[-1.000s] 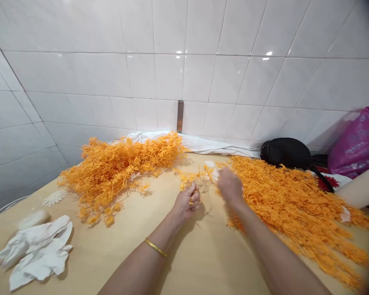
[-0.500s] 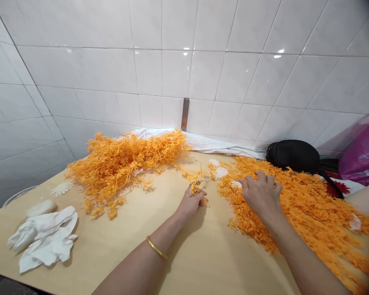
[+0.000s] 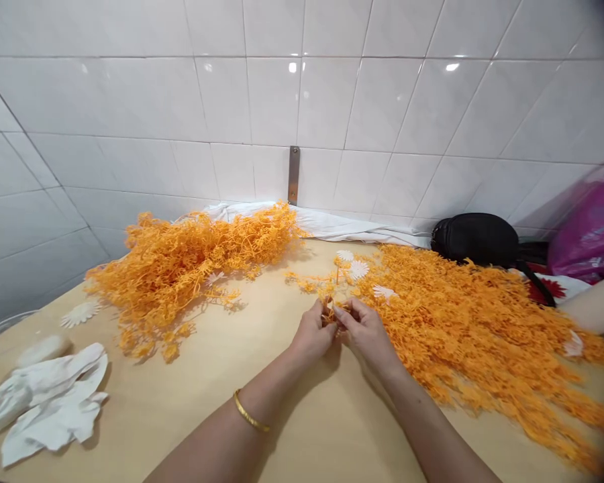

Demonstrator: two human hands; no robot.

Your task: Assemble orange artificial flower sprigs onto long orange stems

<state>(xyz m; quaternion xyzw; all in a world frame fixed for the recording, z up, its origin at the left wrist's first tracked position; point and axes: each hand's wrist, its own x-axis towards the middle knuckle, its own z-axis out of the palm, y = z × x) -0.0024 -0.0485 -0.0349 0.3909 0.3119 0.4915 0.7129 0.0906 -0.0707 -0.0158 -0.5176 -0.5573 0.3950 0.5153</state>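
Observation:
Both of my hands meet over the middle of the table. My left hand [image 3: 313,330], with a gold bangle on the wrist, is closed on a thin orange artificial flower sprig [image 3: 326,292]. My right hand [image 3: 367,330] pinches at the same sprig, its thumb and fingertips against the left ones. Something small and pale shows between the fingertips, too small to name. To the right of my right hand spreads a large heap of orange artificial foliage [image 3: 463,329]. White daisy-like flower heads [image 3: 358,270] lie at its left edge.
Another orange foliage bundle [image 3: 191,261] lies at the back left of the wooden table [image 3: 181,416]. Crumpled white tissue [image 3: 55,402] lies front left. A black pouch [image 3: 476,238] and purple bag [image 3: 591,225] stand back right. Another person's arm [image 3: 591,302] reaches in at right.
My right hand has moved left from above the orange heap to my left hand and now pinches the sprig. The left hand still holds it. The camera view has shifted slightly.

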